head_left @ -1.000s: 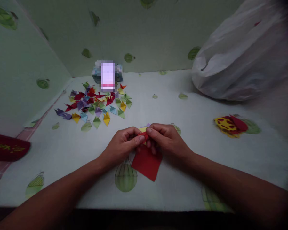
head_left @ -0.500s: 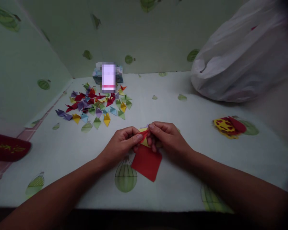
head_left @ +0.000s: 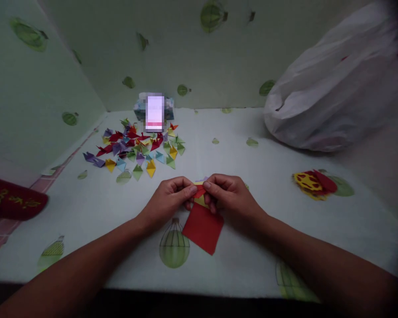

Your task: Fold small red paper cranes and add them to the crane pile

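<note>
Between my two hands is a small folded piece of red origami paper (head_left: pixel 200 191). My left hand (head_left: pixel 175 194) pinches its left end between thumb and fingers. The right end is pinched by my right hand (head_left: pixel 228 192), thumb on top. Just below my fingers a flat red paper square (head_left: pixel 204 229) lies on the table. Some yellow paper (head_left: pixel 200 201) shows under and behind the fingers, partly hidden. Farther off, to the left, lies a pile of folded paper cranes (head_left: pixel 132 145) in several colours.
Behind the pile, a lit phone (head_left: pixel 154 112) leans on a tissue box (head_left: pixel 139 109). A large white plastic bag (head_left: pixel 305 106) bulges at the back right. Yellow and red cut-out pieces (head_left: pixel 313 183) lie on the right. A dark red object with gold characters (head_left: pixel 16 199) sits at the left edge.
The red folded paper has turned from a slanted point to a more level strip between my fingers. My right hand has dropped slightly. The whole view has shifted a little.
</note>
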`<state>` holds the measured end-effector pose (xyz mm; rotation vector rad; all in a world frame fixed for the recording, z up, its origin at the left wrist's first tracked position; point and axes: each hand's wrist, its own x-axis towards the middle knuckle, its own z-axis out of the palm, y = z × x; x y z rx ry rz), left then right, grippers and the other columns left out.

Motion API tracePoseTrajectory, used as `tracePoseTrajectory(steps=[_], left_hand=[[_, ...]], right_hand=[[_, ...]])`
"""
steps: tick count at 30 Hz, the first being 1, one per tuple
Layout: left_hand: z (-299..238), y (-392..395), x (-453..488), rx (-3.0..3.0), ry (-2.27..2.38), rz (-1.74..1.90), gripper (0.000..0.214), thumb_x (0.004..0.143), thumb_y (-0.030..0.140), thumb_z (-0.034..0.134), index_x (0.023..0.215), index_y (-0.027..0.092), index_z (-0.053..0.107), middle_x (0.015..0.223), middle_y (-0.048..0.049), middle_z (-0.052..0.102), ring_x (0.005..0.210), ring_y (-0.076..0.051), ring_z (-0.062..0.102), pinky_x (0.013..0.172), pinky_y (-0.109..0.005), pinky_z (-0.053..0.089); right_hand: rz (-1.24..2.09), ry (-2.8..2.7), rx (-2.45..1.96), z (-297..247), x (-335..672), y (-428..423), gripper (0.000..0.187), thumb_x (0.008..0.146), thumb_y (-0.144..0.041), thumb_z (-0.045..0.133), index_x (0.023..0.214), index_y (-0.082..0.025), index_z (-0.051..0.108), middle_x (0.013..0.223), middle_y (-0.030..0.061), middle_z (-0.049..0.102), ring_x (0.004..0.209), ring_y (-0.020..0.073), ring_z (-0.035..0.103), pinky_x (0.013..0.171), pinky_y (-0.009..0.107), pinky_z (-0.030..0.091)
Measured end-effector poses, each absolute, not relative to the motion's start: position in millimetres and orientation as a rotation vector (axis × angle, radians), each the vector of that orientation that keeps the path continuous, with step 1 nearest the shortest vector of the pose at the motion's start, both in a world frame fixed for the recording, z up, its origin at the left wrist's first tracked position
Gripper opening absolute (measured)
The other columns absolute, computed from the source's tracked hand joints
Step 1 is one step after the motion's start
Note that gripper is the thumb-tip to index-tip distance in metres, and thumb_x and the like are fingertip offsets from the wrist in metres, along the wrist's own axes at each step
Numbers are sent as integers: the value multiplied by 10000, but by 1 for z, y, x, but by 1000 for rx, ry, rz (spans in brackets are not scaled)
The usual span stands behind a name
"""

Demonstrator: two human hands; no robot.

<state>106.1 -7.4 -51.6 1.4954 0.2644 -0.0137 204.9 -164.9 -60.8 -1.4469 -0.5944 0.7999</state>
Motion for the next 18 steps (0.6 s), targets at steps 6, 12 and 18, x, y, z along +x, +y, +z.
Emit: tracePoseTrajectory(steps=[6, 12, 18], left_hand=[[-59, -2, 107, 1543, 263, 22, 271, 902, 380, 604, 765, 147, 593, 596, 24, 581, 571, -92, 510, 593, -222, 391], [-58, -1, 110, 1493, 246, 116, 220, 867, 345, 660, 979, 160, 622, 754, 11, 645, 685, -110, 613, 696, -241, 476], [-57, -2, 111, 1407, 213, 171, 338, 765, 239, 752, 1051, 160, 589, 863, -10, 677, 759, -117, 635, 744, -253, 507]], right_hand=[[834, -568, -1426, -58, 206, -164, 304, 844, -387, 671, 661, -166, 569, 549, -27, 599, 415, 67, 506, 416, 188, 354], [817, -534, -1425, -57, 205, -164, 271, 808, -368, 695, 665, -163, 589, 544, -24, 605, 418, 72, 517, 421, 189, 371], [860, -532, -1376, -60, 204, -165, 280, 824, -378, 696, 679, -160, 599, 602, -13, 629, 446, 73, 541, 448, 191, 385]])
